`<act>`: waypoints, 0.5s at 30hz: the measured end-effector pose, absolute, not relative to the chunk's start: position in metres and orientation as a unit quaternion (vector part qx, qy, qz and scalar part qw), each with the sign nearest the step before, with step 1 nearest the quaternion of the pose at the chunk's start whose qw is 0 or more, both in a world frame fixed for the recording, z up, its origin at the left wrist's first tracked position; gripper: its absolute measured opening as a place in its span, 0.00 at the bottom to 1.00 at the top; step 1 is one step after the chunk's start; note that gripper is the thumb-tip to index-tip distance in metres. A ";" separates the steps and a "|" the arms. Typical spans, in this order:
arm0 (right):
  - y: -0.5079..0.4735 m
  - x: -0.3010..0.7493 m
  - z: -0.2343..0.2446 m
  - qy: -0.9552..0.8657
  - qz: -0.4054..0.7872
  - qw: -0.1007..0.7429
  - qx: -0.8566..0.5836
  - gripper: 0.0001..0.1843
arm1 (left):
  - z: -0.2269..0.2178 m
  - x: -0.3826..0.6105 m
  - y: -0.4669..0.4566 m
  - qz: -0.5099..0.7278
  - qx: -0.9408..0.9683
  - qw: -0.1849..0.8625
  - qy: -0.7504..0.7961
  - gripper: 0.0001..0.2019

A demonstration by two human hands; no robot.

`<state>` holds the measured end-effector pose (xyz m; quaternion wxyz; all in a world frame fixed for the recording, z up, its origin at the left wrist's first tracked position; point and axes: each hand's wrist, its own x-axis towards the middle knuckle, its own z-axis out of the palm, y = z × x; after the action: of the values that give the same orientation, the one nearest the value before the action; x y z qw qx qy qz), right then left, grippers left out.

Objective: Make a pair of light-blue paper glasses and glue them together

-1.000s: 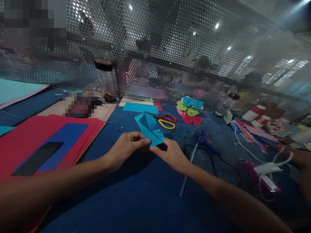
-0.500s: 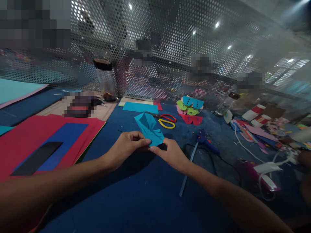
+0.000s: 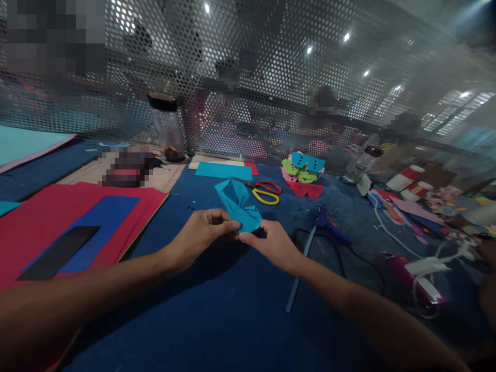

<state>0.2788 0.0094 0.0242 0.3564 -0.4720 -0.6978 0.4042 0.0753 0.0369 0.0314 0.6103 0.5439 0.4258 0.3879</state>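
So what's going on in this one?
A person holds a piece of folded blue paper above a dark blue table. The fingers of the left hand pinch its lower left edge; those of the right hand, its lower right. Scissors lie just beyond, a glue gun to the right, red sheets to the left.

Folded blue piece (image 3: 245, 217): matt paper, creased. Red sheets (image 3: 46, 217): matt, smooth, paper-like. Scissors (image 3: 254, 186): metal blades, smooth plastic handles. Glue gun (image 3: 330, 227): plastic body. Jar (image 3: 169, 129): clear, glossy; glass or plastic, we cannot tell. Screen (image 3: 251, 98): perforated metal, we note dull sheen. Desk (image 3: 194, 315): matt, scuffed.
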 end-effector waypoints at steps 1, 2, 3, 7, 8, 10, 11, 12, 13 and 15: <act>0.010 0.279 0.023 -0.694 0.409 0.354 -0.475 0.15 | 0.031 0.075 0.038 0.389 0.542 0.610 0.427 0.13; 0.010 0.279 0.023 -0.691 0.413 0.352 -0.477 0.15 | 0.031 0.074 0.039 0.391 0.540 0.610 0.427 0.13; 0.010 0.280 0.022 -0.687 0.417 0.353 -0.479 0.16 | 0.030 0.074 0.040 0.394 0.538 0.611 0.427 0.13; 0.010 0.280 0.021 -0.681 0.415 0.363 -0.482 0.16 | 0.029 0.073 0.042 0.398 0.531 0.614 0.427 0.13; 0.010 0.281 0.021 -0.682 0.412 0.363 -0.483 0.16 | 0.029 0.073 0.042 0.396 0.530 0.615 0.428 0.13; 0.010 0.281 0.020 -0.681 0.409 0.366 -0.485 0.16 | 0.030 0.074 0.042 0.393 0.530 0.617 0.429 0.13; 0.011 0.281 0.020 -0.680 0.409 0.368 -0.485 0.16 | 0.030 0.074 0.041 0.392 0.532 0.616 0.430 0.14; 0.011 0.281 0.020 -0.678 0.413 0.369 -0.484 0.16 | 0.030 0.074 0.041 0.391 0.534 0.614 0.429 0.14; 0.011 0.281 0.020 -0.675 0.420 0.370 -0.481 0.16 | 0.030 0.074 0.041 0.391 0.537 0.612 0.429 0.14; 0.011 0.281 0.020 -0.669 0.438 0.374 -0.470 0.15 | 0.029 0.073 0.041 0.392 0.540 0.609 0.429 0.14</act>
<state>0.2805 0.0114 0.0199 0.3738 -0.4701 -0.6687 0.4384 0.0734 0.0408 0.0294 0.6089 0.5400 0.4293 0.3916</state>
